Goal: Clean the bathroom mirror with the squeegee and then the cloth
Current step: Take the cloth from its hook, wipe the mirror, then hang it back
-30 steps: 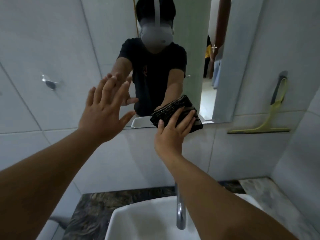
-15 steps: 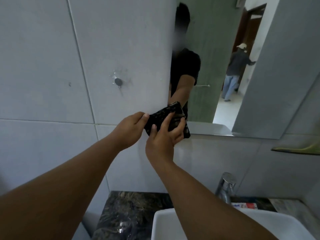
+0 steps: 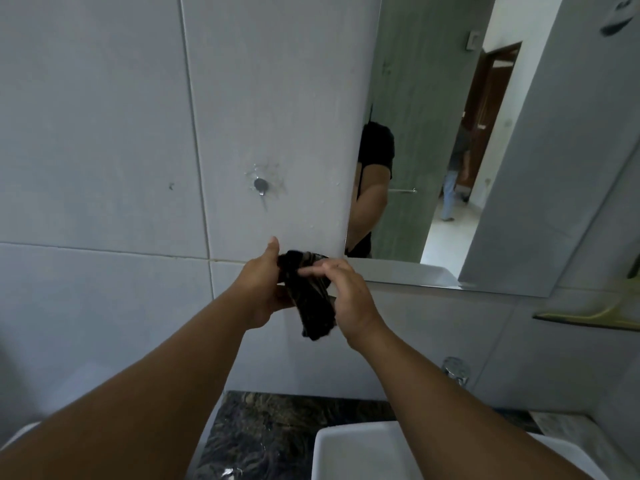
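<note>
A dark folded cloth (image 3: 311,303) hangs between my two hands, just below the mirror's lower left corner. My left hand (image 3: 263,289) grips its upper left part, thumb up. My right hand (image 3: 349,299) holds its right side with the fingers curled over the top. The mirror (image 3: 450,133) fills the upper right, reflecting a person in a black shirt and a doorway. The yellow-green squeegee (image 3: 588,317) hangs on the wall at the far right, partly cut off by the frame edge.
A white basin (image 3: 349,452) sits at the bottom right on a dark marble counter (image 3: 277,424). A chrome tap (image 3: 455,370) stands behind it. A metal wall hook (image 3: 260,185) is fixed to the tiles left of the mirror.
The right hand took the cloth off the mirror's lower edge and my left hand came in to grip it too. The cloth now hangs lower, off the glass. The view swung left.
</note>
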